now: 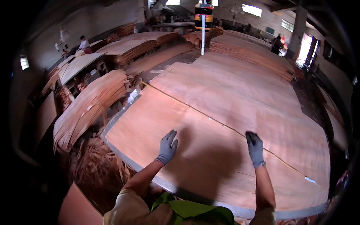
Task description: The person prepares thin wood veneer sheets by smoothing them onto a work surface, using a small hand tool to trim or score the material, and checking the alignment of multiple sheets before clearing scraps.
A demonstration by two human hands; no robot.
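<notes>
Both gloved hands lie flat, holding nothing: left hand (167,147) and right hand (255,147) press the top veneer sheet (210,157) on the surface; its seam (225,125) seems only partly aligned.

Both gloved hands (167,147) (255,148) flat — apparently — on veneer sheet (210,123).

Grey knitted gloves are worn on the left hand (167,146) and the right hand (255,148). A pale reddish-orange grain with faint streaks is shown by the broad thin wood veneer sheet (232,112), crossed by a yellowish seam line (210,117). Lime green is seen on the garment (191,210).
</notes>
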